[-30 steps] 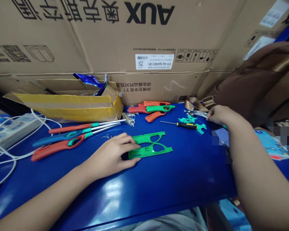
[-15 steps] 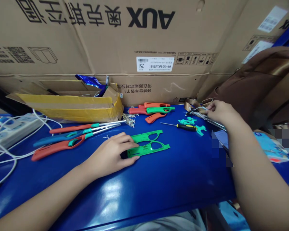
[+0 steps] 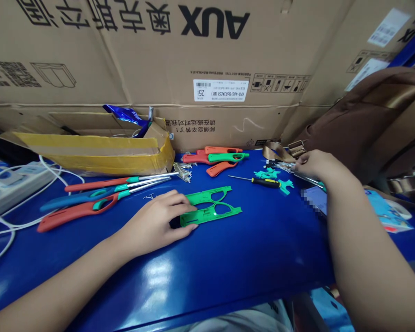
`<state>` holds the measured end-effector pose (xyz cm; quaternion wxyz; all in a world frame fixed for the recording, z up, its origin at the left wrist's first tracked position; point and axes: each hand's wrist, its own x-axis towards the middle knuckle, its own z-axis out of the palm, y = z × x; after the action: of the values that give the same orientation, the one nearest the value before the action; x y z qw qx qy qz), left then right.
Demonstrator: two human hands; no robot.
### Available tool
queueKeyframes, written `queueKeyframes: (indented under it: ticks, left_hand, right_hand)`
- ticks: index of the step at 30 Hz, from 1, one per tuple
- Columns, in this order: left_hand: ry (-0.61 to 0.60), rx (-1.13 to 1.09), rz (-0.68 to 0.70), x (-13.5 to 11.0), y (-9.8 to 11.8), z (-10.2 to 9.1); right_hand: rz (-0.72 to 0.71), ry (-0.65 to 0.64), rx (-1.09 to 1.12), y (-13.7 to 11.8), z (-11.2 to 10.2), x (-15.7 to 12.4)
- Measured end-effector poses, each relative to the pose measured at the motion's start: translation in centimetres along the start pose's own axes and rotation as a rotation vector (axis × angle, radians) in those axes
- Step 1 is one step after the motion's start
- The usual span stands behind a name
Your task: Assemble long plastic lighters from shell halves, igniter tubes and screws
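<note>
My left hand [image 3: 155, 221] is closed at the handle end of two green plastic lighter casing halves [image 3: 212, 213], which lie side by side on the blue table with their hollow insides up. My right hand [image 3: 313, 165] reaches to a pile of thin metal lighter tubes with wires [image 3: 283, 166] at the back right; its fingers are pinched together there, and what lies between them is hidden. Left of that pile are teal plastic pieces [image 3: 267, 173] and a black-and-yellow screwdriver [image 3: 265, 183]. Small screws [image 3: 150, 197] lie just behind my left hand.
Assembled long lighters [image 3: 86, 205] lie at the left, near white cables and a power strip [image 3: 20, 186]. Behind stand a yellow-taped carton [image 3: 100, 159], small metal parts [image 3: 184, 172] and loose orange and green casings [image 3: 214, 159]. A brown bag [image 3: 359, 120] stands at the right.
My right hand has shifted slightly lower over the pile of tubes, its fingers still together. My left hand stays on the green casing halves. The whole view has moved a little.
</note>
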<state>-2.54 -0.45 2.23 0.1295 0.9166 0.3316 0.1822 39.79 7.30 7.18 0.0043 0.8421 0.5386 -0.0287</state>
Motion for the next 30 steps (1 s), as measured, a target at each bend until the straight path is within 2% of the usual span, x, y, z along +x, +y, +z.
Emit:
queueKeyframes:
  ticks: [5,8,14,22,26,30]
  left_hand:
    - [-0.001,0.003,0.003,0.0,-0.1,0.1]
    - [0.006,0.008,0.01,-0.1,-0.1,0.1]
    - [0.003,0.008,0.013,0.0,0.0,-0.1]
    - [0.014,0.01,0.015,0.2,0.2,-0.2]
    - [0.026,0.011,0.027,0.3,0.2,-0.2]
    - [0.02,0.014,0.033,0.2,0.1,-0.2]
  right_hand:
    - [-0.076,-0.153,-0.026,-0.5,-0.2,-0.2]
    - [-0.124,-0.18,-0.049,-0.8,0.1,-0.1]
    - [-0.177,-0.026,-0.062,-1.6,0.9,0.2]
    - [-0.238,0.01,-0.063,-2.4,1.5,-0.4]
    - [-0.225,0.074,-0.021,-2.9,1.2,-0.9]
    - [-0.153,0.176,0.048,-3.2,0.7,-1.2]
